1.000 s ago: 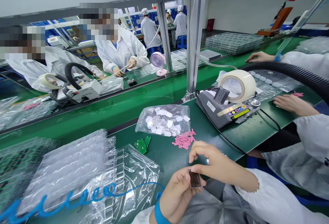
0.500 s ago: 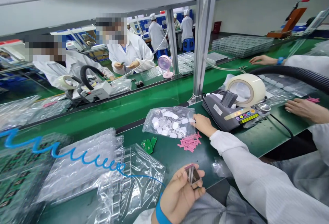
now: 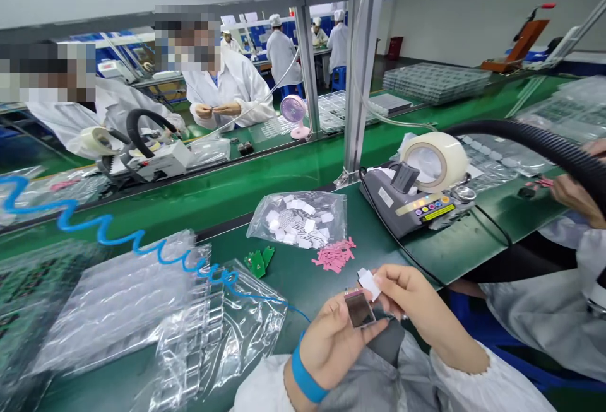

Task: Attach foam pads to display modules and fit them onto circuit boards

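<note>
My left hand (image 3: 334,344) holds a small dark rectangular screen part (image 3: 359,308) with a pink edge, face up, near my lap. My right hand (image 3: 406,295) pinches a small white sticker (image 3: 368,283) just above and right of that part. On the green bench ahead lie a clear bag of white stickers (image 3: 300,219), a heap of pink tabs (image 3: 334,255) and two small green circuit boards (image 3: 260,262). A blue wrist strap sits on my left wrist, and its coiled blue cord (image 3: 123,238) runs off to the left.
Clear plastic trays in bags (image 3: 142,311) lie at the left. A grey tape dispenser with a big tape roll (image 3: 428,178) stands at the right, under a black hose (image 3: 544,144). A co-worker's hand (image 3: 575,194) is at the far right. People in white coats work across the conveyor.
My right hand has come back from the sticker bag with a white sticker and now sits beside the screen part. My left hand has kept hold of the part.
</note>
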Demonstrator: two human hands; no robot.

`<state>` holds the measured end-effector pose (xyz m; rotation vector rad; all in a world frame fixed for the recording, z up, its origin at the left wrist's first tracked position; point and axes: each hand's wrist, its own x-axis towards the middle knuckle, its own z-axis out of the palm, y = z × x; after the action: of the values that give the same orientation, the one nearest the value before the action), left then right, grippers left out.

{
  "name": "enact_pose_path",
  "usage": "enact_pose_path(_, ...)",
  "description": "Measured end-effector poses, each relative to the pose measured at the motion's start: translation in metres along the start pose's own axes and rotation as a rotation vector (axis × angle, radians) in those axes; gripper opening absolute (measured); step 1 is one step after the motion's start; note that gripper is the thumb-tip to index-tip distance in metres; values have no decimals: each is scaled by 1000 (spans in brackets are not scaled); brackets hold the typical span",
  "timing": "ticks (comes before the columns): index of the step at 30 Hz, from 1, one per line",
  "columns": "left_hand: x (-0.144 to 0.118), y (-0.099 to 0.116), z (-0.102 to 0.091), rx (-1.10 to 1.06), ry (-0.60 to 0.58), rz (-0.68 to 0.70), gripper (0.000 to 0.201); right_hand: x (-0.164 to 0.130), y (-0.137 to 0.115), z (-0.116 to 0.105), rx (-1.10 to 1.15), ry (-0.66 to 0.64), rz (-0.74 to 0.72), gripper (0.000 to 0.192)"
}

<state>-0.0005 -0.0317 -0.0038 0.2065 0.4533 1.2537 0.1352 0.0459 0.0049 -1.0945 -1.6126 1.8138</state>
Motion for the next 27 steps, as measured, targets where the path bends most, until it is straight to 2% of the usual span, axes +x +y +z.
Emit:
enact_pose_path(3, 1, -3, 8, 29, -30, -6, 30, -4, 5, -3, 144, -19, 29, 39)
enact_pose_path(7, 0, -4, 11, 57, -19, 5, 33, -4, 14, -5, 78, -31, 55, 43)
enact_pose_path(10, -2, -4, 7, 21, 24, 54, 25, -4, 19, -3, 8, 13, 53, 43)
enact_pose_path(12, -4, -4, 4, -23, 60, 78, 19, -5, 17, -1, -115, 163, -42, 33)
enact_pose_path(14, -5, -4, 3, -51, 58, 74, 17, -6, 13, 0, -306, 300, -226, 17)
enact_pose_path(16, -5, -4, 5, -56, 25, 64, 17, -6, 8, 1, -472, 289, -385, 19)
enact_pose_path(19, -3, -5, 7, -26, 32, 80, 21, -6, 9, 5, -599, 198, -454, 25)
enact_pose_path(24, 0, -8, 6, 11, 101, 115, 25, -7, 21, 13, -786, 351, -594, 28)
enact_pose_path(27, 0, -10, 5, -3, 111, 125, 22, -8, 23, 15, -832, 376, -679, 28)
